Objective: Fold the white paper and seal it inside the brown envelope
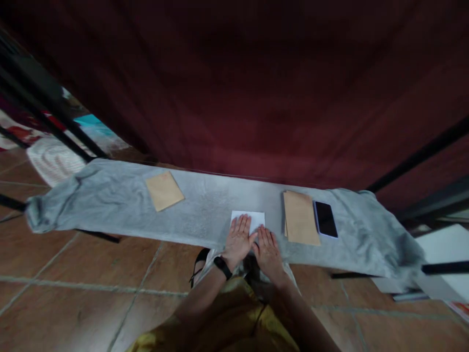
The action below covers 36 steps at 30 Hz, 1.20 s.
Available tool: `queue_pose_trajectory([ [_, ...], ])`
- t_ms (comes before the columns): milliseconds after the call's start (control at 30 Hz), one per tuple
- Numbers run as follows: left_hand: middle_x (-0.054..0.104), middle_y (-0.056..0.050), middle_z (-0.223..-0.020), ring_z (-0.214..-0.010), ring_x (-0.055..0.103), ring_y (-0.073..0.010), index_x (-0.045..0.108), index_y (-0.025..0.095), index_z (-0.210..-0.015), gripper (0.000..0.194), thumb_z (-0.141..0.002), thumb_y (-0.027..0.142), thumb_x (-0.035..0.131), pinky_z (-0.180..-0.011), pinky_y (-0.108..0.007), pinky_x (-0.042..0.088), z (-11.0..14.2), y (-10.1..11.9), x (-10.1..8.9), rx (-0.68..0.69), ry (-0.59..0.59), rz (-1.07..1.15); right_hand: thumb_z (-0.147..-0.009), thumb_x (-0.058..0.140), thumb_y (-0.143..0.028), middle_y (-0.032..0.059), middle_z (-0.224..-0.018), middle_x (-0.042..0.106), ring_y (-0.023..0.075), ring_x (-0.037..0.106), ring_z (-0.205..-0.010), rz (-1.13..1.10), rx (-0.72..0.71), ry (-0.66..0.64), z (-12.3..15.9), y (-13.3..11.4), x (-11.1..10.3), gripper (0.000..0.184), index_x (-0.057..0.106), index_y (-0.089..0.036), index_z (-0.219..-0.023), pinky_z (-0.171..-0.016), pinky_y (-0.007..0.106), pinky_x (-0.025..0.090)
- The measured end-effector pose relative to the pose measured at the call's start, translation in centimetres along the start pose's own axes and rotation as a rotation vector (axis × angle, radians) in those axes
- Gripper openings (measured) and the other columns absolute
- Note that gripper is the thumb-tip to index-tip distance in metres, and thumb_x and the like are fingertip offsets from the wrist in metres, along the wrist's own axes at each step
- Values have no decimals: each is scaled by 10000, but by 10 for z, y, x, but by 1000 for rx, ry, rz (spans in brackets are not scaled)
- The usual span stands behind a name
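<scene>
White paper (257, 218) is seemingly kept flat on the grey cloth (205, 205), between a brown sheet (164, 190) and a brown stack (302, 217), by the left hand (238, 240) and right hand (268, 250), fingers straight, nothing gripped.

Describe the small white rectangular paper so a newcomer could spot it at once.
Find the long grey cloth, then look near its middle. There, the left hand and right hand rest on the white rectangular paper. Its white colour separates it from the flat brown papers on either side.
</scene>
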State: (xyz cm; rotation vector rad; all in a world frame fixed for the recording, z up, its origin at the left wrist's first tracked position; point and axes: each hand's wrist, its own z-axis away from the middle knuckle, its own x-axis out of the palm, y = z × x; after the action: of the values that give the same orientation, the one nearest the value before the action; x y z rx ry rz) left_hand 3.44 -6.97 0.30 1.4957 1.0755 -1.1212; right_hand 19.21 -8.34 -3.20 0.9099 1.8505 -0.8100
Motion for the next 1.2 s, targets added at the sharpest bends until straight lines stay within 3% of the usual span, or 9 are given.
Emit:
queue_pose_trajectory([
  [100, 346, -95, -1640, -1544, 253, -216, 348, 132, -1574, 639, -1065, 491, 207, -1275, -441, 202, -14, 23, 4, 110, -76, 78, -1003, 395, -180, 184, -1571, 444, 284, 381, -1472, -5, -14, -15, 1, -1, 0, 551, 405, -74, -1543, -1225, 503, 274],
  [200, 376, -104, -1623, -1533, 284, -211, 369, 127, -1565, 633, -1070, 474, 180, -1267, -442, 231, -26, 28, 8, 97, -100, 101, -989, 403, -156, 179, -1567, 452, 283, 387, -1468, -3, -5, -45, 0, -3, 0, 554, 417, -75, -1537, -1227, 498, 275],
  [333, 377, -113, -1621, -1535, 281, -233, 378, 135, -1564, 609, -1066, 453, 230, -1263, -456, 232, -29, 4, 9, 30, -52, 36, -1031, 394, -231, 164, -1558, 469, 271, 416, -1453, -12, 53, -19, -3, -5, -1, 532, 409, -77, -1540, -1221, 487, 291],
  [567, 347, -135, -1630, -1529, 296, -257, 364, 118, -1570, 613, -1061, 440, 253, -1243, -474, 268, -3, -38, 9, -62, 67, -79, -1068, 375, -313, 142, -1569, 452, 258, 448, -1437, -53, 100, 29, -2, -8, 0, 518, 419, -98, -1538, -1218, 467, 298],
  [733, 364, -130, -1624, -1524, 310, -258, 379, 128, -1565, 602, -1052, 425, 280, -1235, -471, 279, -1, -40, 9, -74, 76, -87, -1082, 330, -367, 146, -1534, 494, 281, 465, -1427, -86, 205, -18, -28, -18, 6, 508, 537, -100, -1461, -1216, 489, 297],
  [900, 374, -134, -1619, -1526, 305, -256, 372, 135, -1570, 587, -1044, 377, 278, -1229, -493, 282, -3, -38, 9, -78, 66, -82, -1084, 316, -391, 114, -1588, 417, 248, 398, -1475, -122, 157, -154, -64, -12, 15, 535, 478, -103, -1505, -1225, 441, 298],
  [1100, 373, -139, -1619, -1525, 304, -276, 392, 123, -1559, 635, -1047, 478, 271, -1234, -500, 267, -3, -36, 6, -83, 60, -86, -1071, 357, -336, 128, -1605, 380, 243, 367, -1491, -45, 140, -104, -65, 1, 25, 526, 417, -108, -1541, -1229, 452, 270],
  [1200, 377, -139, -1618, -1526, 303, -273, 385, 121, -1562, 657, -1042, 509, 282, -1240, -493, 255, -3, -35, 6, -83, 61, -91, -1068, 365, -340, 148, -1600, 386, 261, 375, -1486, -19, 199, -104, -65, 2, 26, 534, 426, -86, -1533, -1227, 455, 259],
])
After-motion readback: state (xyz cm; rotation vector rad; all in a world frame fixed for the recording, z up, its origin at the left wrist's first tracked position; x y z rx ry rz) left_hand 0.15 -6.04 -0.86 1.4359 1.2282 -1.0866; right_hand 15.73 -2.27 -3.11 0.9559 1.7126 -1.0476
